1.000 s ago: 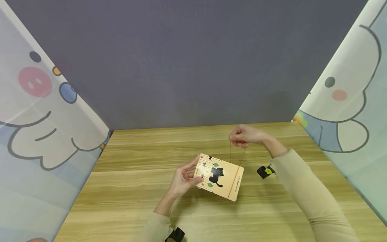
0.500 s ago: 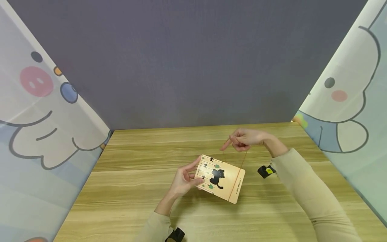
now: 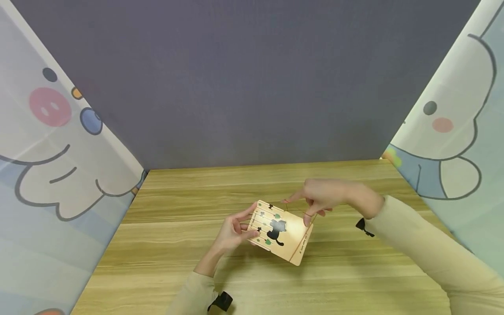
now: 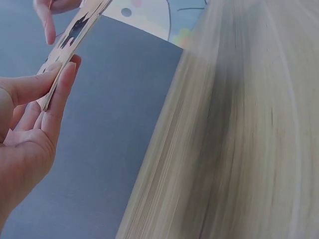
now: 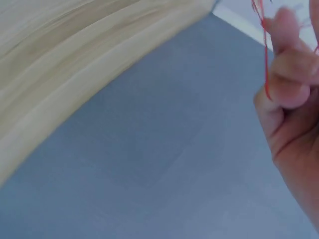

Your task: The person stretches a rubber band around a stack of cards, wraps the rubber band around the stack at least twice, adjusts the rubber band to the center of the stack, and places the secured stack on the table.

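In the head view, my left hand (image 3: pixel 232 229) holds the left end of a flat cream board (image 3: pixel 289 223), thumb on top. The board is tilted, printed with a black cat and green leaves, with notched long edges; its edge looks layered in the left wrist view. Fine lines run along its left half, and a reddish thread crosses its right end. Above that end is my right hand (image 3: pixel 324 194), index finger extended, thumb down by the board. Thread runs between its fingers and the board. In the right wrist view, red thread (image 5: pixel 266 64) loops over curled fingers.
Both hands are above a wood-grain table (image 3: pixel 177 245). A dark grey panel (image 3: pixel 252 87) stands behind it, and cartoon-printed curtains (image 3: pixel 445 109) flank both sides. Black straps (image 3: pixel 222 302) sit at the wrists.
My right hand has come down and nearer the board, going from a raised pinch on the thread to a spread index finger and thumb. The left hand with the board shifted slightly left.
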{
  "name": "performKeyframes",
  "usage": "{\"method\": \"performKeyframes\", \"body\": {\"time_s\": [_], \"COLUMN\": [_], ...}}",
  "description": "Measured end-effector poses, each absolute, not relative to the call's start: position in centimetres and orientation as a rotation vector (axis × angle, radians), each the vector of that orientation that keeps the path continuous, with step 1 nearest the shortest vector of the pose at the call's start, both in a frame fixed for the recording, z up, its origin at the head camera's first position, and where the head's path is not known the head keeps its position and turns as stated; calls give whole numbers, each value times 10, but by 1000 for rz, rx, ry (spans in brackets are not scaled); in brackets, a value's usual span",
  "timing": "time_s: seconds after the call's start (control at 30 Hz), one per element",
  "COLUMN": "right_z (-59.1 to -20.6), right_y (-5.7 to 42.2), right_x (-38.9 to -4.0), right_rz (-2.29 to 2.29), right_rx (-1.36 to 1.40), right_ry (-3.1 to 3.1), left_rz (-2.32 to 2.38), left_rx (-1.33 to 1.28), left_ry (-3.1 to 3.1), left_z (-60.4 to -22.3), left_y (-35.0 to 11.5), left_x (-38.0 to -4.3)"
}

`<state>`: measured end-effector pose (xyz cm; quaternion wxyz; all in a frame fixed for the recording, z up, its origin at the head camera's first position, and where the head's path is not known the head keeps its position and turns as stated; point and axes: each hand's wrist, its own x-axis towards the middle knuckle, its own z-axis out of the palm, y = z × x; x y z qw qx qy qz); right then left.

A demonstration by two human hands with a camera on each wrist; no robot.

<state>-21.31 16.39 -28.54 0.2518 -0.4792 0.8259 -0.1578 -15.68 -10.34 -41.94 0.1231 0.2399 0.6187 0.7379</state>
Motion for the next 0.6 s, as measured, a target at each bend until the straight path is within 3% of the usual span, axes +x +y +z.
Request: {"method": "performKeyframes", "body": {"time_s": [0.3, 0.6], "right_z": [-290, -310], "right_y": [166, 176], "right_x": [-200, -195], "right_rz": [64, -422], "right_rx": [-1826, -1626], "right_ry": [2514, 2489], "left_rz": [2197, 2259], "left_rx": [661, 579], "left_ry": [1841, 1912], "left_z": [-418, -417], "left_y": [-106, -106], "left_x": [-160, -160]}}
